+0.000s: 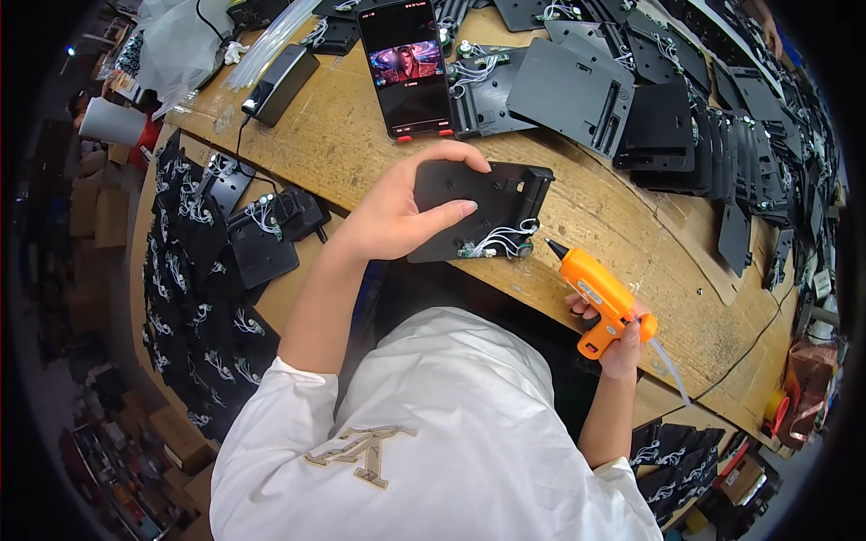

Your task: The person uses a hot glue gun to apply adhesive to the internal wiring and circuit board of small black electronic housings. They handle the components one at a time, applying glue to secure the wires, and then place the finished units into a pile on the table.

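My left hand [406,203] grips a flat black plastic panel [483,194] at its left side, thumb across the face and fingers over the far edge. White wires [505,239] and a small green circuit board [471,249] sit along the panel's near edge. In my right hand [618,347] is an orange hot glue gun [597,293], its dark nozzle pointing up and left toward the wired corner, a short gap from it. A translucent glue stick [669,371] sticks out of the gun's back end.
A phone [408,72] with a lit screen stands beyond the panel. Many similar black panels [577,95] are piled at the far right, and more wired ones [194,270] lie at the left. A black box-shaped device [281,83] rests on the wooden table [343,126]. A person's hand [773,38] shows far right.
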Demonstrator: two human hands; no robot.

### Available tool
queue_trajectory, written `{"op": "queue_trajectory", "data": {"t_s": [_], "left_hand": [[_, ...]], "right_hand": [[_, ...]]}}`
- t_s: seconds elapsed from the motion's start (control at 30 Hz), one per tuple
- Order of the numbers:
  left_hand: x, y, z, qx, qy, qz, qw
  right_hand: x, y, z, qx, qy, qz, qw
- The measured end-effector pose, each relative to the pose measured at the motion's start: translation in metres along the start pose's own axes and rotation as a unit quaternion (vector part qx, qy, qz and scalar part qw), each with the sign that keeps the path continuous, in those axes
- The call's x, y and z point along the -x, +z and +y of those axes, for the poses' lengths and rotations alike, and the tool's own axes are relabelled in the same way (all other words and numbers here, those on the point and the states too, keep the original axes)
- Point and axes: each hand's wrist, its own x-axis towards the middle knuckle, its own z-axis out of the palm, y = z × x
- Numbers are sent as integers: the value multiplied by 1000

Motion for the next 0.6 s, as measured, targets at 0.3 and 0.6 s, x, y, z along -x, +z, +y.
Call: {"op": "queue_trajectory", "data": {"t_s": [0.3,0.6], "left_hand": [[-6,2,-3,-6,7,-3,1000],[-5,4,3,-15,3,0,1000]], "right_hand": [[-3,8,-13,115,4,32,993],[-10,12,-7,228,-12,55,972]]}}
